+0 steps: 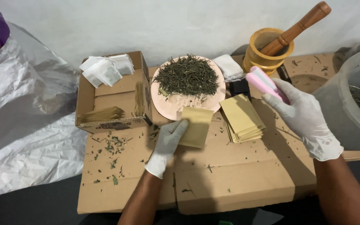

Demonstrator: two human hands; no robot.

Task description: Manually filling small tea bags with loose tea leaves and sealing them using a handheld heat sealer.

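Observation:
My left hand (pixel 168 139), in a white glove, holds a flat tan paper pouch (pixel 196 127) just in front of a pink plate (pixel 169 109) heaped with dried green herb leaves (pixel 187 76). In its own white glove, my right hand (pixel 303 116) grips a pink and white handheld sealer (pixel 263 83) lifted above the table at the right. Between the two hands lies a stack of tan pouches (pixel 242 118).
An open cardboard box (pixel 113 93) at the left holds white sachets (pixel 105 68) and tan pouches. A yellow mortar with a wooden pestle (pixel 271 46) stands at the back. A clear plastic tub (pixel 351 100) sits at the right. Flattened cardboard (pixel 213 179) covers the table, with plastic sheeting (pixel 26 125) at the left.

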